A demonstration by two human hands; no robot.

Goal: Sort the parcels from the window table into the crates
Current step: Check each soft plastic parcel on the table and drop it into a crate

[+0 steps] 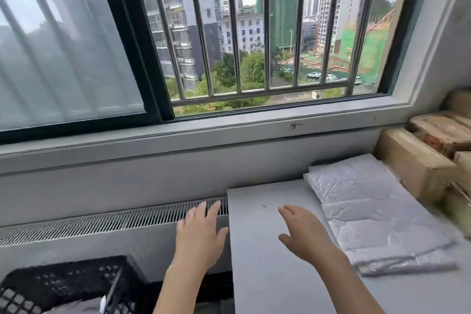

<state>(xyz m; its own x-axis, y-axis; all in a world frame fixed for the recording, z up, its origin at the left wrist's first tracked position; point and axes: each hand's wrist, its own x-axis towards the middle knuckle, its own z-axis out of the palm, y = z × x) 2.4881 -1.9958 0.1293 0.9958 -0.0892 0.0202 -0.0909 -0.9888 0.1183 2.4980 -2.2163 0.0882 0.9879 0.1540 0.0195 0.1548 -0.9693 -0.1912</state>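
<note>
Both hands were empty with fingers spread loosely: the left hand (200, 236) hovered over the radiator grille (102, 222), the right hand (304, 233) over the grey window table (267, 275). White padded mailers (369, 209) lay stacked on the table's right part, brown taped parcels (418, 160) piled just beyond them. A black crate (76, 285) sat at lower left; no writing was legible.

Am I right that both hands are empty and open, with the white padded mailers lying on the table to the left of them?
Not quite: the head view shows the mailers on the table to the right of the hands. The left hand and right hand are indeed empty and open.
</note>
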